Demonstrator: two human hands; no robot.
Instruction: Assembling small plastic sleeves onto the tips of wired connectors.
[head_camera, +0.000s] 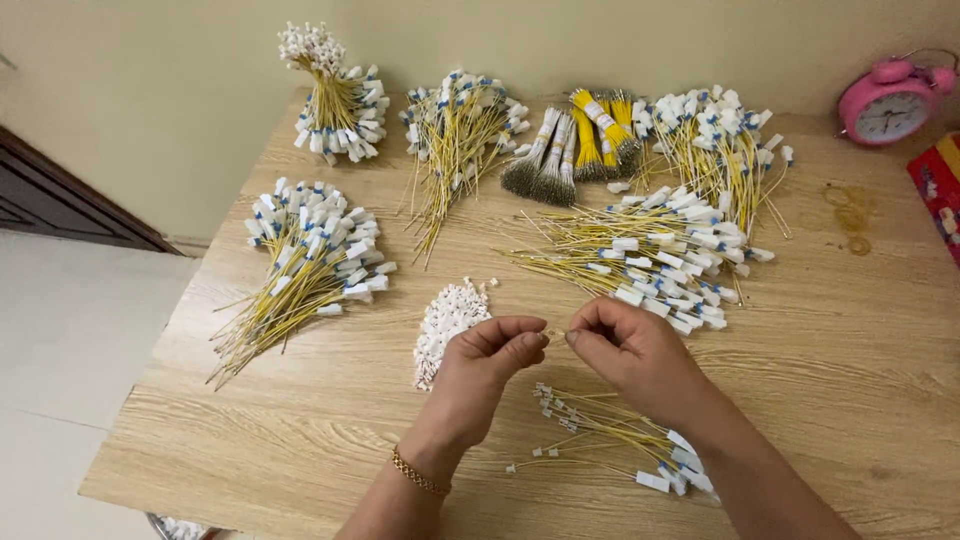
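Wooden table (850, 360) against beige wall (150, 90), pink clock (888, 103), hands (555, 345) pinching tiny part together.

On the table (830, 330), the left hand (480, 365) and right hand (635, 350) met fingertip to fingertip near the front edge. A pile of small connectors (447, 322) lay just left of them, 1 wire bundle (620, 440) under the right wrist (partly hidden), more bundles (655, 250) behind, an alarm clock (890, 105) far right

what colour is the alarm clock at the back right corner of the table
Pink, with a white dial: the alarm clock, head view.
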